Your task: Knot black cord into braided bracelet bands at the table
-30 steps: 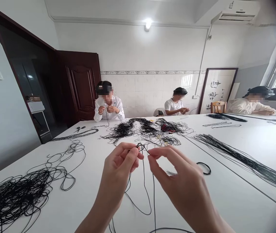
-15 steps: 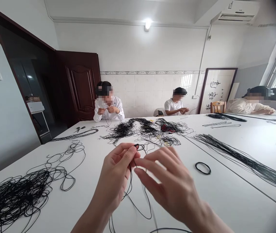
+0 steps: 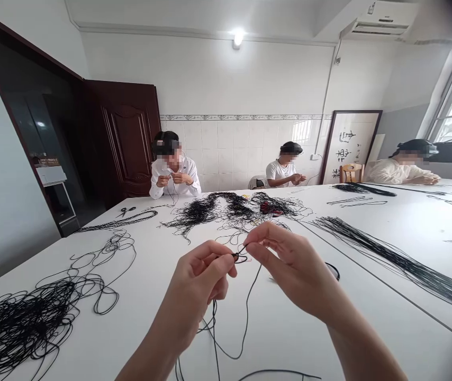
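My left hand (image 3: pixel 206 275) pinches a small knotted loop of black cord (image 3: pixel 235 257) between thumb and forefinger, with its other fingers curled. Up and to the right of the knot, my right hand (image 3: pixel 285 264) is closed, thumb against forefinger, on a strand of the same cord. A short length runs taut between the two hands. Loose cord hangs below them in a wide curve down to the white table. Partly hidden behind my right wrist lies a black cord ring (image 3: pixel 333 270).
A tangled heap of black cord (image 3: pixel 19 323) lies at left, with scissors (image 3: pixel 126 211) farther back. More cord piles (image 3: pixel 202 209) spread across the middle. A long bundle of straight cords (image 3: pixel 392 259) stretches along the right. Three people sit across the white table (image 3: pixel 150 296).
My right hand has risen and now pulls a strand up and right from the knot. My left hand has moved slightly right and down. The camera view has shifted a little.
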Action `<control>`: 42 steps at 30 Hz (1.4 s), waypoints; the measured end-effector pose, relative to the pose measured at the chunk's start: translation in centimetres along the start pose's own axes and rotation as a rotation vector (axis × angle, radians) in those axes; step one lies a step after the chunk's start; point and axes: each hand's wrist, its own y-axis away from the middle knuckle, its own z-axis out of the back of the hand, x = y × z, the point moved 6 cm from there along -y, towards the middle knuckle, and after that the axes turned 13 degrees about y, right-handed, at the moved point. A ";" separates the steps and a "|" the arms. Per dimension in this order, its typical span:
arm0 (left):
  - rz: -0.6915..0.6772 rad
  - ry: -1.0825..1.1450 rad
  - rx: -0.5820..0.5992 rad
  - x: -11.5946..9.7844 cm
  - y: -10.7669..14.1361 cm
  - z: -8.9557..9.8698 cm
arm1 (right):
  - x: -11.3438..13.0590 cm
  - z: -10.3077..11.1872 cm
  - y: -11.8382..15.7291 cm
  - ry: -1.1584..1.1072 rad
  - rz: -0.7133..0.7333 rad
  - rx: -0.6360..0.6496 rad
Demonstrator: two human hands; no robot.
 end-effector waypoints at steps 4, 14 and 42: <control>0.023 -0.051 0.017 0.2 0.0 -0.5 | 0.2 0.3 0.0 0.092 0.016 -0.083; 0.055 -0.140 0.025 0.6 0.0 -0.7 | 0.9 0.7 0.6 0.222 0.089 -0.237; 0.166 -0.298 0.047 1.6 0.4 -1.3 | 0.7 3.0 0.8 0.423 0.185 -0.572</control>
